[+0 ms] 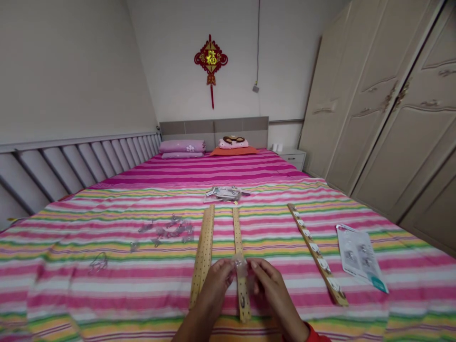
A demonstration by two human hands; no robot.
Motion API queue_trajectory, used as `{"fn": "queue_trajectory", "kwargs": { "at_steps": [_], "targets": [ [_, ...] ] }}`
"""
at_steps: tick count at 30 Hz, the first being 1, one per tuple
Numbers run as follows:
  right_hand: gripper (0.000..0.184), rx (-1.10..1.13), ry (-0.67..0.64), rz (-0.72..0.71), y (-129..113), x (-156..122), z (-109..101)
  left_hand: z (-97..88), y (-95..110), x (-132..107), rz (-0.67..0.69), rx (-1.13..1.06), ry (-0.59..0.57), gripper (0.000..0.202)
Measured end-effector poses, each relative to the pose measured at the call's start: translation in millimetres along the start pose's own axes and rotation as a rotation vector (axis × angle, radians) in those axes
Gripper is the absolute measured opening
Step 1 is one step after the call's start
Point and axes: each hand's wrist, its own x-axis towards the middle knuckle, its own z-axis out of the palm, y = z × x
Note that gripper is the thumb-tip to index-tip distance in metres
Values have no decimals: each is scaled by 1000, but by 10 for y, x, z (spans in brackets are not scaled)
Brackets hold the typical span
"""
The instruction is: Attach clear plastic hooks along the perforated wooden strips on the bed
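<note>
Between my two hands is a small clear plastic bag [241, 267], with something tiny in it that I cannot make out. My left hand [215, 281] pinches its left edge, and my right hand [270, 281] has its fingers closed at the right edge. Beneath the bag lies a narrow wooden strip with holes [238, 237]; a small metal piece [242, 301] sits near its close end. Just left of it are wider perforated wooden strips [203, 251], partly behind my left hand. Farther right, another wooden strip [322, 266] carries a row of white discs with metal parts.
Several small clear bags [176, 230] lie scattered on the left of the striped bedspread [142, 294]. A thin wire-like tangle [99, 262] is farther left. Blister packaging [359, 256] lies at the right, and more packages [226, 193] lie beyond the strips.
</note>
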Motion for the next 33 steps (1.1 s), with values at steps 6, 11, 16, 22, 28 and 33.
{"fn": "queue_trajectory", "kwargs": {
  "at_steps": [6, 11, 16, 22, 28, 33],
  "targets": [
    [46, -1, -5, 36, 40, -5, -6, 29, -19, -10, 40, 87, 7, 23],
    [52, 4, -25, 95, 42, -8, -28, 1, -68, -25, 124, 159, -43, 22],
    [55, 80, -41, 111, 9, -25, -22, -27, -118, -53, 56, 140, -65, 21],
    [46, 124, -20, 59, -2, -25, 5, -33, -130, -125, -186, -181, -276, 17],
    [43, 91, -104, 48, 64, -27, 16, -10, -162, -169, -388, -415, -321, 7],
    [41, 58, -87, 42, 11, -50, 16, -10, -225, -165, -490, -508, -317, 6]
  ]
}}
